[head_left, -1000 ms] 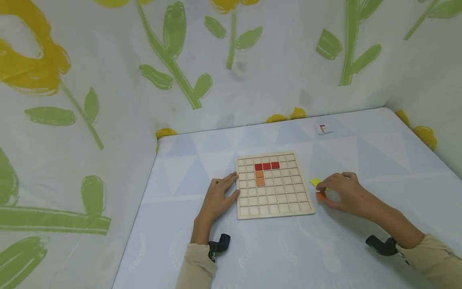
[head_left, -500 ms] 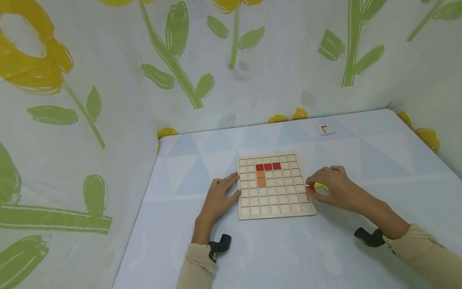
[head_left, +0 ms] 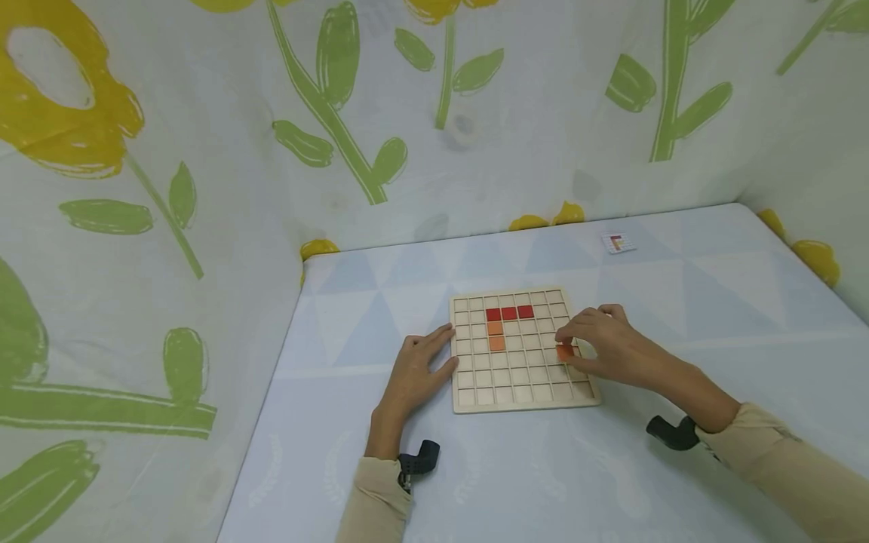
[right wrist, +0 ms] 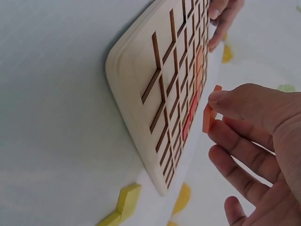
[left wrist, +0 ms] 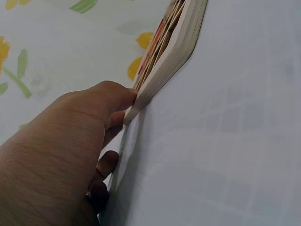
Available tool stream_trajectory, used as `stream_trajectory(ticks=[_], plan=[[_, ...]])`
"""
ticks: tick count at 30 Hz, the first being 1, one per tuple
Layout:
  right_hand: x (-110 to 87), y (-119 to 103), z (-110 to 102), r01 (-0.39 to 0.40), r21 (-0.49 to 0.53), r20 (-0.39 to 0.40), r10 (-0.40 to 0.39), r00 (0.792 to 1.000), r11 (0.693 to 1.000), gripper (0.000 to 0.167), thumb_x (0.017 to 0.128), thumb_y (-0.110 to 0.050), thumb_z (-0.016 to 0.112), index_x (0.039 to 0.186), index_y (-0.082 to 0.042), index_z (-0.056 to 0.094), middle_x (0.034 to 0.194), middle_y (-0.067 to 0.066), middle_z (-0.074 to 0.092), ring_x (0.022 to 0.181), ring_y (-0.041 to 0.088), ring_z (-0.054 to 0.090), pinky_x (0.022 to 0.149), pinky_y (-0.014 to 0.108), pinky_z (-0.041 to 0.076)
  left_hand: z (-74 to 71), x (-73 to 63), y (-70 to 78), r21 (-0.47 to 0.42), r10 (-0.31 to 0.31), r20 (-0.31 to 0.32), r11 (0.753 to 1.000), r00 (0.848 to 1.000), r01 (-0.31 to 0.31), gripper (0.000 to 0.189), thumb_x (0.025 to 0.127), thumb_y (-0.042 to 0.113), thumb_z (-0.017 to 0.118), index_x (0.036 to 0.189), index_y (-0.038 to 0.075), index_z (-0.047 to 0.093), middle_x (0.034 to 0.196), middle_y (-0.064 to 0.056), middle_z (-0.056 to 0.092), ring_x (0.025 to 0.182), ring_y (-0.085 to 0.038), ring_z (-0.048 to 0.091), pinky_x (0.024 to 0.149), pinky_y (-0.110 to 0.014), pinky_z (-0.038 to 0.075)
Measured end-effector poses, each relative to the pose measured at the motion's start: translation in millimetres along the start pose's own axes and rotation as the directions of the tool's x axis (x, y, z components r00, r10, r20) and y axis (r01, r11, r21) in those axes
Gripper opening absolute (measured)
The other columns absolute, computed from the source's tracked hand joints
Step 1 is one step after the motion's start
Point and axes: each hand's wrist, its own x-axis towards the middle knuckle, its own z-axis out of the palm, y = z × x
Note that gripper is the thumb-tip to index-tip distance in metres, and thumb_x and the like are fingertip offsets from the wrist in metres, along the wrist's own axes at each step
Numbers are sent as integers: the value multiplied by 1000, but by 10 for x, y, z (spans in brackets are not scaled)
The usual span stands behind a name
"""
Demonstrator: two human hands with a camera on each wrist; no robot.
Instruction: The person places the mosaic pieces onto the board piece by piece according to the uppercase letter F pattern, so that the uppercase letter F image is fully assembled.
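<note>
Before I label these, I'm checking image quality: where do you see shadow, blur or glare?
Head: soft light, faint shadow on the table near the right hand. Left wrist: left hand with dark lower fingers, patterned wall slightly soft. Right wrist: no strong glare on the board.

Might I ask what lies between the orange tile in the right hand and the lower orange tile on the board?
In the head view, only bare cells of the wooden grid board lie between the held tile and the placed tile.

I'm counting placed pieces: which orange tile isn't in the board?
The orange tile pinched by the right hand; the other two sit in the wooden grid board.
</note>
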Motion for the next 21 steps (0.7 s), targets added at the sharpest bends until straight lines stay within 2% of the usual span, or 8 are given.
stream_trajectory(ticks=[8,21], plan=[[146,-72,90,58,22,-11,-58,998,998,24,77,-14,87,97,-16,74,97,-5,71,98,21,63,93,56,35,-1,9,9,6,-5,4,1000,1000,5,55,97,41,61,149,24,51,154,17,41,113,-16,47,94,-38,42],[416,-283,289,107,48,-16,-106,994,993,25,79,-18,86,100,-14,75,92,-8,70,96,17,62,93,52,33,-1,13,7,18,-23,14,1000,1000,22,55,97,40,62,149,25,51,154,19,40,112,-16,47,94,-38,42]])
